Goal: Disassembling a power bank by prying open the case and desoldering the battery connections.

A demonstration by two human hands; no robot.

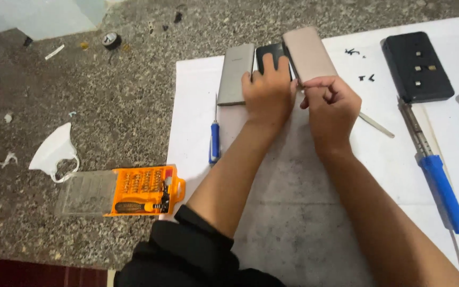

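1. Tabletop (pixel 107 111): speckled grey-brown stone, gritty, with small scraps and crumbs across it; a strip of dark red floor shows at the lower left edge.
2. White paper sheet (pixel 197 101): spread over the right part of the tabletop, smudged grey in the middle, carrying most of the items.
3. Black phone body (pixel 270 53): lies flat at the far edge of the sheet, between a grey metal cover (pixel 236 74) on its left and a rose-gold cover (pixel 310 53) on its right.
4. Left hand (pixel 269 90): laid palm-down on the black phone body, fingers pressing it flat; not closed around anything.
5. Right hand (pixel 330 101): fingers pinched narrow at the lower edge of the rose-gold cover; what is pinched is too small to tell.
6. Blue-handled screwdriver (pixel 214 135): on the sheet, left of the left forearm.
7. Orange screwdriver-bit case (pixel 142 190): open, clear lid folded out, at the sheet's lower left corner.
8. Soldering iron (pixel 436 175): blue grip, along the right side, near a black rectangular block (pixel 418 66).
9. White face mask (pixel 54 151): on bare stone, well left.
10. Thin metal strip (pixel 376 125): just right of the right hand.
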